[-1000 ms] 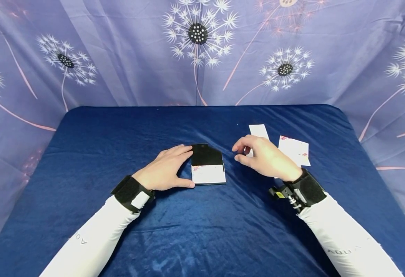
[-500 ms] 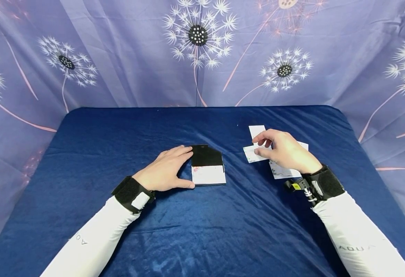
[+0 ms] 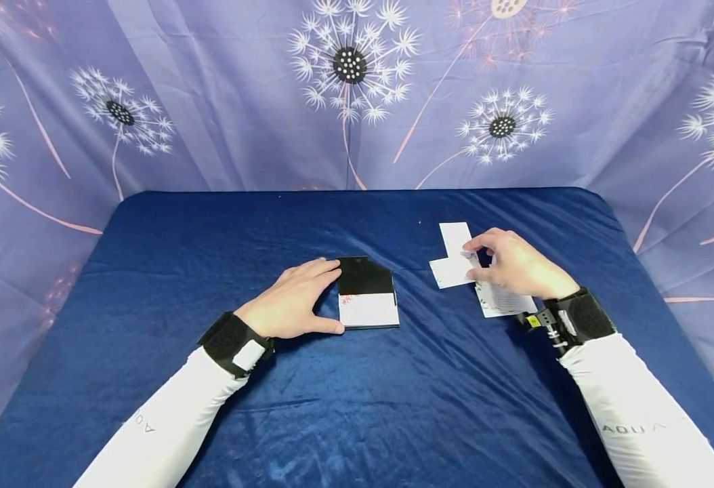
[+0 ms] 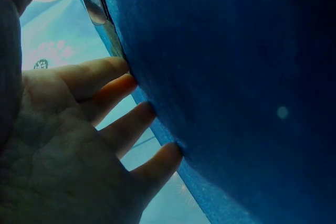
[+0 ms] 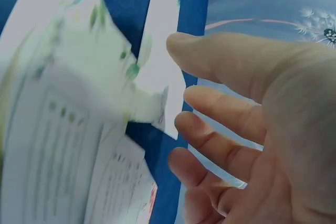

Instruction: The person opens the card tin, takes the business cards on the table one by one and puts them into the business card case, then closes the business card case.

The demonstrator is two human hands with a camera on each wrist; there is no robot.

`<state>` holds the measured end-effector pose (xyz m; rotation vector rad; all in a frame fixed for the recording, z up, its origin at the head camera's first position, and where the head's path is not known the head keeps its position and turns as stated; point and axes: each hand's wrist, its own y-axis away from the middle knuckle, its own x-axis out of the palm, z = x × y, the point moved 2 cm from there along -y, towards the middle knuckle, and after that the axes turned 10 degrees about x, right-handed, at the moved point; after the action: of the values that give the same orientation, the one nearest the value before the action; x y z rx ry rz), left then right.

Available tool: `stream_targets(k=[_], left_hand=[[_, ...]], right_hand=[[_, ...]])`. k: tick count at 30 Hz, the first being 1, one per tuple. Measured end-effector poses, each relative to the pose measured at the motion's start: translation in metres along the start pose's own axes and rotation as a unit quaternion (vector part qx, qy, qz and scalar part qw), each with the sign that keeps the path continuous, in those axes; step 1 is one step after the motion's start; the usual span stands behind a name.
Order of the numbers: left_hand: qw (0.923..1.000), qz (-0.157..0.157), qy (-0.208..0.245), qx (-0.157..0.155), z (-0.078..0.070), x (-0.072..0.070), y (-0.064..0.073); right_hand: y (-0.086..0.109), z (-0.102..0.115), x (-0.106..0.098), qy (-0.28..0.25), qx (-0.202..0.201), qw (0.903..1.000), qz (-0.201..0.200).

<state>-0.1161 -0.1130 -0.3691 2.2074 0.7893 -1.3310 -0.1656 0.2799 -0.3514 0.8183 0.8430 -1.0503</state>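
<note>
A black card box (image 3: pixel 364 274) lies on the blue cloth, with a white card (image 3: pixel 369 312) marked by small pink flowers showing at its near half. My left hand (image 3: pixel 292 298) rests along the box's left side, its fingers near the back corner and thumb at the front corner. My right hand (image 3: pixel 518 264) hovers over loose cards, fingers bent and apart. In the right wrist view nothing shows between its thumb and fingertips. Near those fingertips lie a plain white card (image 3: pixel 454 234), another card (image 3: pixel 450 272) and a printed card (image 3: pixel 503 300), partly covered by the hand.
Blue velvety cloth (image 3: pixel 241 230) covers the table, which ends at a dandelion-patterned curtain (image 3: pixel 241 102) at the back. Several cards overlap in the right wrist view, including one with leaf print (image 5: pixel 89 72).
My right hand has moved right from near the box to over the loose cards. A card formerly under its fingers now lies uncovered on the cloth. The left hand stays at the box.
</note>
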Motion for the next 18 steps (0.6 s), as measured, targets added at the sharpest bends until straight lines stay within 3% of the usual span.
stream_targets(k=[12,18], left_hand=[[1.0000,0.001,0.002,-0.001,0.0017,0.0011,-0.0001],[1.0000,0.002,0.001,0.000,0.0026,0.0015,0.0001]], right_hand=[[-0.0001,-0.0080,0.0019,0.020,0.056,0.9977,0.034],[-0.0024,-0.0093,0.0034,0.002,0.041,0.9989,0.023]])
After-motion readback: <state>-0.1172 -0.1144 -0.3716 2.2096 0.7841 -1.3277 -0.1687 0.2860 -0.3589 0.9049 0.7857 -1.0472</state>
